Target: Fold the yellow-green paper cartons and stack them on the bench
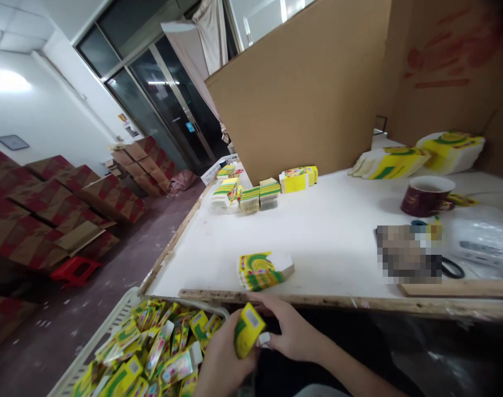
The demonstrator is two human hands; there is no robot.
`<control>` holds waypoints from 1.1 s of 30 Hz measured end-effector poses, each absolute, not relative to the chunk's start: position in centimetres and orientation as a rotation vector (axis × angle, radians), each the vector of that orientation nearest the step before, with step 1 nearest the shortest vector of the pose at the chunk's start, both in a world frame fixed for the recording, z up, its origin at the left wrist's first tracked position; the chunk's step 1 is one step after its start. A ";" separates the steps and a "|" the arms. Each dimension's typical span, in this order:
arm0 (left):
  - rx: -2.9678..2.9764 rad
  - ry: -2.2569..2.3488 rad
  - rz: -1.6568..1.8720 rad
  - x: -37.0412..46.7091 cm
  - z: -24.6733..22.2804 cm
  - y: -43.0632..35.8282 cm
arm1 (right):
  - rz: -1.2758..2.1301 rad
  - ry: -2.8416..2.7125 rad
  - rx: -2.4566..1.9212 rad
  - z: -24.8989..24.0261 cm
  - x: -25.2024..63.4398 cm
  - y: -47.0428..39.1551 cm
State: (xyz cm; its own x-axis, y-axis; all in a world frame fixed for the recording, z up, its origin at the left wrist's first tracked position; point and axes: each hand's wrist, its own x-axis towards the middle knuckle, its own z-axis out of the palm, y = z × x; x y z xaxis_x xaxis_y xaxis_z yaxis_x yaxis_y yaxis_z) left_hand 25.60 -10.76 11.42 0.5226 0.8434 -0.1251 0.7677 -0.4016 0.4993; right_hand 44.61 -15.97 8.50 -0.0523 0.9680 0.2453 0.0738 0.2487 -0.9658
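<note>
My left hand (224, 355) is closed around a small yellow and green carton (249, 329), which it holds tilted in front of the table's near edge. On the carton's other side my right hand (290, 329) is closed, thumb and fingers at its end by a small white piece that looks like a flap. Part of the right fingers is hidden behind the carton. Just beyond my hands, a bundle of flattened cartons (263, 270) lies on the white table (317, 237). Below and left, a pale plastic basket (129, 298) is heaped with yellow cartons (152, 347).
More carton stacks (260, 196) stand at the table's far left, and others (390, 161) at the back right. A tall cardboard sheet (305, 99) rises behind. A maroon mug (425, 198) and a plastic bag (483, 237) sit at right. A red stool (75, 270) stands on the floor.
</note>
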 end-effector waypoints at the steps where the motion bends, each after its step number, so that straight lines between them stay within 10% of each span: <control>1: 2.311 1.435 0.199 24.0 11.2 -10.1 | 1.005 -1.390 -1.068 8.7 45.1 -15.5; 6: 2.387 2.348 0.289 17.7 10.0 -7.6 | 0.534 -1.386 -1.484 9.7 48.6 -11.7; 13: 2.499 1.275 0.165 23.3 8.3 -9.1 | 0.311 -1.703 -1.907 7.8 48.4 -8.4; 33: 2.704 0.960 0.535 29.6 12.4 -10.2 | 0.358 -1.786 -1.746 10.1 46.7 -11.4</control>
